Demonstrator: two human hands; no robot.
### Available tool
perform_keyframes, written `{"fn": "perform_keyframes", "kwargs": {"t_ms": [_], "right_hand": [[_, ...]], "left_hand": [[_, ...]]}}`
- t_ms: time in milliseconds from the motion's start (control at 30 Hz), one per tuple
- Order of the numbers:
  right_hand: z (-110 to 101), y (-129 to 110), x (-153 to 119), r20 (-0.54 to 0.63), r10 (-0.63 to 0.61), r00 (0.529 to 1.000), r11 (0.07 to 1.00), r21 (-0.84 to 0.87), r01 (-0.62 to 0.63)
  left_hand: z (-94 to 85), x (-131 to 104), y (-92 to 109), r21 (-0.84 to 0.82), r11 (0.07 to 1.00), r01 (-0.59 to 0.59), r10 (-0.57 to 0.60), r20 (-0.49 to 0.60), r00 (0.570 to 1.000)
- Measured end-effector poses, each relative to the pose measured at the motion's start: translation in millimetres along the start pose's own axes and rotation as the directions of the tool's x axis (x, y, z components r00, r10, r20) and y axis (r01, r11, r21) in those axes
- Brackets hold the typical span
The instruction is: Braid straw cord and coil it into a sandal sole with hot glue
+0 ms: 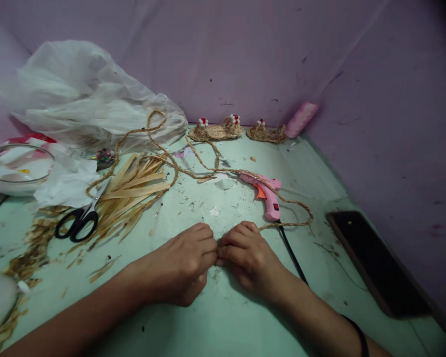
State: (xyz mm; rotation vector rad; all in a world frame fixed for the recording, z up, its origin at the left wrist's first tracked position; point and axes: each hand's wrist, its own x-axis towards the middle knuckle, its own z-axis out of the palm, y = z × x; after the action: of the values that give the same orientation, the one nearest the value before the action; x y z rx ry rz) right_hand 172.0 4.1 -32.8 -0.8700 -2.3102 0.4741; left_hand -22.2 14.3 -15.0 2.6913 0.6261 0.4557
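Observation:
My left hand (189, 260) and my right hand (250, 255) are closed, their fingertips meeting low over the green tabletop. A thin braided straw cord (297, 202) runs into the fingers of my right hand. From there it loops back past the pink glue gun (271, 204) and winds across to the left. What the left fingers pinch is hidden behind them. The glue gun lies on its side just beyond my right hand, with its black cable (293, 255) passing by the wrist.
Black-handled scissors (76, 223) lie on flat straw strips (134, 191) at the left. Behind them are a clear plastic bag (85, 94) and a glass bowl (18, 181). Small woven slippers with beads (215, 131) stand by the wall. A phone (379, 263) lies at the right.

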Motion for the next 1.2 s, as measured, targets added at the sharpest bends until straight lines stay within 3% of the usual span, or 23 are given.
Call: {"fn": "perform_keyframes", "kwargs": {"t_ms": [167,400,467,567,700,767,833,867,900,967,1033,1100,1200], "right_hand": [[-1,1,0,0.006,-0.034,0.999,0.999,-0.004,0.034],[-6,17,10,0.139,-0.261,0.955,0.964,-0.022,0.266],[-7,20,11,0.132,-0.255,0.958,0.966,-0.011,0.259],[-12,17,8,0.067,-0.138,0.988,0.990,0.024,0.137],[-27,7,1,-0.167,-0.049,0.985,0.998,-0.051,0.041],[-37,7,-3,-0.351,0.034,0.936,0.988,-0.131,-0.085],[-49,9,-8,-0.526,0.192,0.829,0.933,-0.163,-0.320],[-55,12,-10,-0.560,0.302,0.771,0.876,-0.156,-0.456],[-62,14,-12,-0.537,0.436,0.722,0.793,-0.149,-0.590],[-76,17,-16,-0.338,0.707,0.621,0.582,-0.221,-0.783],[-87,17,-20,-0.162,0.852,0.499,0.422,-0.353,-0.835],[-93,14,-22,-0.101,0.897,0.431,0.347,-0.441,-0.827],[-90,11,-24,0.012,0.920,0.391,0.342,-0.511,-0.789]], "left_hand": [[0.8,-1,1,0.000,0.997,0.073,-0.073,-0.038,0.997],[-4.5,6,-5,0.006,0.995,-0.097,0.097,0.071,0.993],[-3.7,4,-4,0.036,0.995,-0.091,0.089,0.052,0.995],[2.0,-2,0,0.071,0.996,0.045,-0.040,-0.066,0.997],[9.1,-10,7,0.114,0.973,0.199,-0.154,-0.318,0.935],[8.9,-13,9,0.194,0.947,0.257,-0.152,-0.434,0.888],[7.1,-16,10,0.286,0.907,0.309,-0.127,-0.514,0.849],[6.2,-17,11,0.323,0.890,0.322,-0.108,-0.536,0.838],[5.5,-18,12,0.352,0.878,0.326,-0.091,-0.545,0.833],[5.0,-19,12,0.378,0.869,0.319,-0.062,-0.557,0.828],[5.3,-20,13,0.357,0.875,0.326,-0.073,-0.568,0.820],[5.7,-19,12,0.297,0.888,0.350,-0.115,-0.594,0.796],[6.2,-19,8,0.220,0.901,0.374,-0.163,-0.628,0.761]]}}
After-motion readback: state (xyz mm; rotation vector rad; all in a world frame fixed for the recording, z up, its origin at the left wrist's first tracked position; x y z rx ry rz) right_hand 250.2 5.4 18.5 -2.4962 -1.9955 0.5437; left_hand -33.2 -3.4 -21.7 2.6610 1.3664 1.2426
